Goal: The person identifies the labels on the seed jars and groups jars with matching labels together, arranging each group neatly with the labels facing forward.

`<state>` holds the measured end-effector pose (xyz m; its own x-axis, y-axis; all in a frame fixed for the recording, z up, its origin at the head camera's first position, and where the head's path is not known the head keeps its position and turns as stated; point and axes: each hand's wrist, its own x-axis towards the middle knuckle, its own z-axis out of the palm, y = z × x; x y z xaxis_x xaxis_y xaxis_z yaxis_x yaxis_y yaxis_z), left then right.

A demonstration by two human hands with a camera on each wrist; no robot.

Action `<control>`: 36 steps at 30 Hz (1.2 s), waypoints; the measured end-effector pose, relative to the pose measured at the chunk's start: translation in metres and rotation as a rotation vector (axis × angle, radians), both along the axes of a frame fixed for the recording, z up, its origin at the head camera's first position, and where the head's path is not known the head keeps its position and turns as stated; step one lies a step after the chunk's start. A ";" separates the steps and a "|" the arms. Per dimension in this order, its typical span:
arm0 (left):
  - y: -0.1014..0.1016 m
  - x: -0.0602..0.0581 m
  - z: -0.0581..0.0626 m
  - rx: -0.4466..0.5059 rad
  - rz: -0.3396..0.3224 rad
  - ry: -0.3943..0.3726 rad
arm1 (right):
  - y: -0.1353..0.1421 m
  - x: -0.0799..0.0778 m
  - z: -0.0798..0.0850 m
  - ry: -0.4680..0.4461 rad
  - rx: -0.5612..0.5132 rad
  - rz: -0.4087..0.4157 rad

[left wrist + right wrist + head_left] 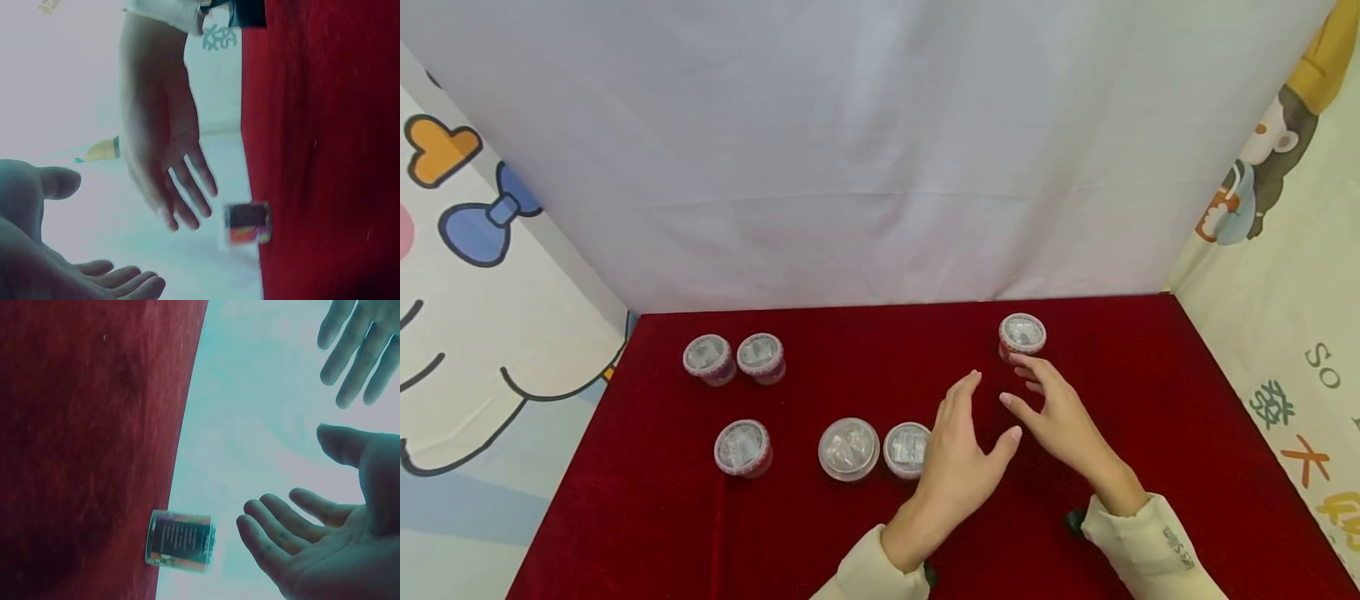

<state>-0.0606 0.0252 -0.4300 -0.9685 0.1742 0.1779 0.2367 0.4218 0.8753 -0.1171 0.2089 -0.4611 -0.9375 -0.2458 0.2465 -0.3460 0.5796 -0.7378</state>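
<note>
My left hand point(955, 467) is held over the red cloth with fingers extended and thumb spread, holding nothing. In the head view it partly covers a small lidded tub point(907, 448) with a silvery top. My right hand point(1067, 421) is raised beside it, palm turned inward, fingers loosely extended and apart from the left. Nearest to its fingertips in the head view is another tub point(1022, 333), with a reddish side, at the back right. In the right wrist view, a clear-walled tub with a dark printed label point(181, 540) stands on the cloth, apart from my right fingers.
A wider clear-lidded tub point(848, 450) sits left of the partly covered one. Further left are a front tub point(742, 447) and two back tubs, one point(707, 357) close to the other point(761, 356). A white curtain point(865, 167) rises behind the red cloth point(880, 367); printed cloths flank it.
</note>
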 end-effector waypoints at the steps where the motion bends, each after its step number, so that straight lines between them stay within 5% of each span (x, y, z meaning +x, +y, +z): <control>1: 0.004 -0.001 -0.002 0.017 0.007 -0.002 | 0.002 -0.001 0.000 -0.001 0.001 -0.012; 16: 0.051 -0.028 -0.035 0.302 0.167 -0.229 | 0.021 -0.023 -0.003 -0.014 -0.008 -0.206; 28: 0.075 -0.052 -0.052 0.406 0.277 -0.291 | 0.027 -0.042 -0.004 -0.124 0.042 -0.255; 36: 0.086 -0.067 -0.066 0.397 0.320 -0.246 | 0.034 -0.054 -0.009 -0.168 0.073 -0.239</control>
